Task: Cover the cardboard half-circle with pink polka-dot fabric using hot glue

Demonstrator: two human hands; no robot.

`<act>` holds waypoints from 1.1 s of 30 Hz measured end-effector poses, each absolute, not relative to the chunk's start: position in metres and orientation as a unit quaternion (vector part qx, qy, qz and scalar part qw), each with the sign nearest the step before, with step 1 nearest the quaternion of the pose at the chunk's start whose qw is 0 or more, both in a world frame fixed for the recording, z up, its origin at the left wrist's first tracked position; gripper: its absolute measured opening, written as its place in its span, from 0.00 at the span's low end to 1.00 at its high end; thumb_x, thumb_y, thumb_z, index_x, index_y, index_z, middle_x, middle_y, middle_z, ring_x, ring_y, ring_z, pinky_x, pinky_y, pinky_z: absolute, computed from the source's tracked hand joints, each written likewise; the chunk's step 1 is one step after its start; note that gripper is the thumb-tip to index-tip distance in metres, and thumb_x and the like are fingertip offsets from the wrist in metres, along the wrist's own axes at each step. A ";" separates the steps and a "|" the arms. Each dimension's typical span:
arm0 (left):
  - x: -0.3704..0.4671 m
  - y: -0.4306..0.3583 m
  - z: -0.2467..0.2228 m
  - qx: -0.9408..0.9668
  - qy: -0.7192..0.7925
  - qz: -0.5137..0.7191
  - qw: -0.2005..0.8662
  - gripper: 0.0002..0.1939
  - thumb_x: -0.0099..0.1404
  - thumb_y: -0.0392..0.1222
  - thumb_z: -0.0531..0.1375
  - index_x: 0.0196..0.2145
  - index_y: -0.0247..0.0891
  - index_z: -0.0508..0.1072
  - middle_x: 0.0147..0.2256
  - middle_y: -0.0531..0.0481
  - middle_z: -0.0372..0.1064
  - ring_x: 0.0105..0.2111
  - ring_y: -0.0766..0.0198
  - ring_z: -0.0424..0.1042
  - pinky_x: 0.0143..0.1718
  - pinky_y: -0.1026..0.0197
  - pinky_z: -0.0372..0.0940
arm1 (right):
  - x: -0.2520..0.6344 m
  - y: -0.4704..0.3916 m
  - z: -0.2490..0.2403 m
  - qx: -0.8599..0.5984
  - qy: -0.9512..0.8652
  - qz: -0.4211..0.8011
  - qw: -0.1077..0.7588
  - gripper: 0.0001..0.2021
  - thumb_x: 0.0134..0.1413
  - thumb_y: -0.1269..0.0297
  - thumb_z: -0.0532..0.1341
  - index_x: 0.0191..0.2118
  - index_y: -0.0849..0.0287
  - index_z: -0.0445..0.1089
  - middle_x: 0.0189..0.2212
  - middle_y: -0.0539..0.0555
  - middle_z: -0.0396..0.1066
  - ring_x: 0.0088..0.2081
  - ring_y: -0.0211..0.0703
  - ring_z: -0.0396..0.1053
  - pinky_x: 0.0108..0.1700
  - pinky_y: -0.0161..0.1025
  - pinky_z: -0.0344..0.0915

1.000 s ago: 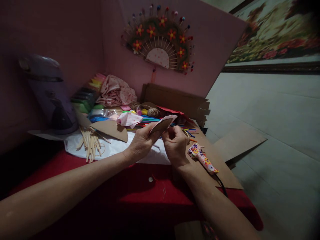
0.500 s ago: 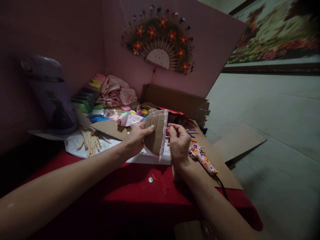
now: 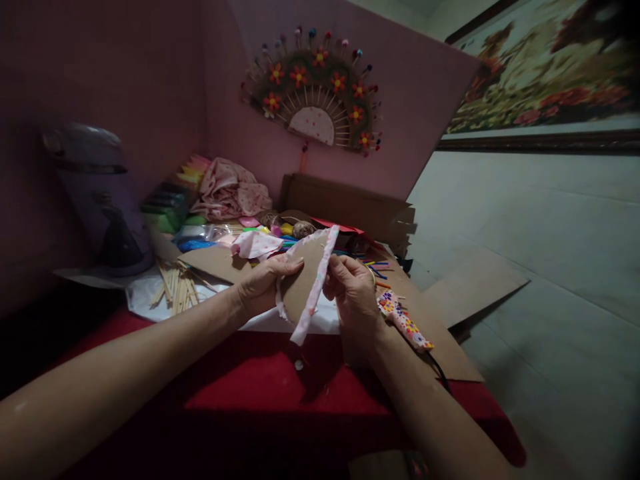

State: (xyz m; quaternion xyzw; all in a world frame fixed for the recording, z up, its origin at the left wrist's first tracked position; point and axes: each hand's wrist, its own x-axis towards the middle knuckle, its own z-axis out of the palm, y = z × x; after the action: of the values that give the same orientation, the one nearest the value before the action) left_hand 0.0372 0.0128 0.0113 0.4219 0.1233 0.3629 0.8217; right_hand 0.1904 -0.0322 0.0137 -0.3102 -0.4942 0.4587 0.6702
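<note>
My left hand (image 3: 267,283) is closed on a half-round cardboard piece (image 3: 302,272), thumb on its brown face and fingers behind it. A pink spotted cloth strip (image 3: 320,283) runs along the piece's straight edge and extends below its lower corner. More cloth shows around the curved edge. My right hand (image 3: 353,290) is at the straight edge with its fingers pinched together against or just beside the strip; what lies between the fingertips is hidden. Right of that hand lies a glue gun (image 3: 406,321) in flower-patterned covering, its black cord trailing toward me.
Wooden sticks (image 3: 176,288) and a cut cardboard sheet (image 3: 217,262) lie at left on white paper. Behind are crumpled pink cloth (image 3: 234,192), twine balls (image 3: 303,230) and a cardboard box (image 3: 345,200). A purple flask (image 3: 107,207) stands far left. A decorated fan (image 3: 313,123) hangs above.
The cardboard piece has tilted, its straight edge now slanting down to the left and the cloth strip showing wider. My right hand has shifted slightly left and down along that edge.
</note>
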 end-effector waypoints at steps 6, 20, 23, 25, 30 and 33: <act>0.037 0.013 0.011 0.436 0.110 0.338 0.826 0.10 0.56 0.37 0.64 0.37 0.31 0.76 0.29 0.42 0.77 0.27 0.59 0.75 0.32 0.61 0.69 | 0.189 -0.033 0.014 -0.344 -0.516 0.412 0.667 0.17 0.48 0.51 0.65 0.23 0.59 0.64 0.17 0.45 0.62 0.15 0.29 0.54 0.14 0.29 0.50; 0.047 0.006 0.014 0.439 0.164 0.473 0.746 0.18 0.51 0.34 0.67 0.42 0.34 0.75 0.32 0.47 0.77 0.29 0.62 0.75 0.35 0.62 0.68 | 0.193 -0.030 0.006 -0.448 -0.564 0.129 0.681 0.09 0.52 0.58 0.63 0.31 0.60 0.69 0.25 0.49 0.69 0.26 0.35 0.65 0.29 0.33 0.63; 0.050 0.003 0.015 0.450 0.163 0.494 0.726 0.18 0.51 0.34 0.68 0.42 0.34 0.76 0.34 0.47 0.77 0.32 0.62 0.75 0.36 0.63 0.68 | 0.192 -0.034 0.005 -0.487 -0.591 0.065 0.640 0.08 0.53 0.60 0.61 0.31 0.60 0.71 0.27 0.51 0.71 0.28 0.38 0.67 0.32 0.36 0.64; 0.051 0.001 0.016 0.456 0.158 0.504 0.716 0.19 0.51 0.34 0.68 0.42 0.35 0.76 0.35 0.48 0.77 0.33 0.62 0.75 0.37 0.62 0.68 | 0.191 -0.035 0.005 -0.502 -0.593 0.034 0.628 0.07 0.53 0.61 0.61 0.31 0.60 0.71 0.28 0.52 0.72 0.28 0.38 0.68 0.32 0.36 0.65; 0.053 0.005 0.009 0.485 0.161 0.529 0.677 0.18 0.51 0.38 0.68 0.42 0.36 0.75 0.35 0.48 0.77 0.33 0.62 0.74 0.40 0.60 0.67 | 0.193 -0.035 0.006 -0.511 -0.599 0.007 0.617 0.07 0.54 0.62 0.60 0.31 0.59 0.72 0.27 0.52 0.74 0.28 0.40 0.69 0.32 0.37 0.65; 0.053 0.008 0.005 0.532 0.169 0.557 0.614 0.18 0.52 0.40 0.67 0.42 0.37 0.75 0.37 0.49 0.76 0.35 0.63 0.72 0.40 0.61 0.66 | 0.193 -0.034 0.005 -0.512 -0.599 0.006 0.616 0.07 0.54 0.63 0.60 0.31 0.59 0.72 0.28 0.53 0.74 0.28 0.40 0.70 0.32 0.37 0.65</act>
State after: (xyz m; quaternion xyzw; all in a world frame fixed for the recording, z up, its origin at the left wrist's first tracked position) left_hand 0.0532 0.0079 0.0045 0.5322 0.1691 0.5575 0.6143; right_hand 0.1929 -0.0337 0.0048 -0.5120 -0.5989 0.0059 0.6157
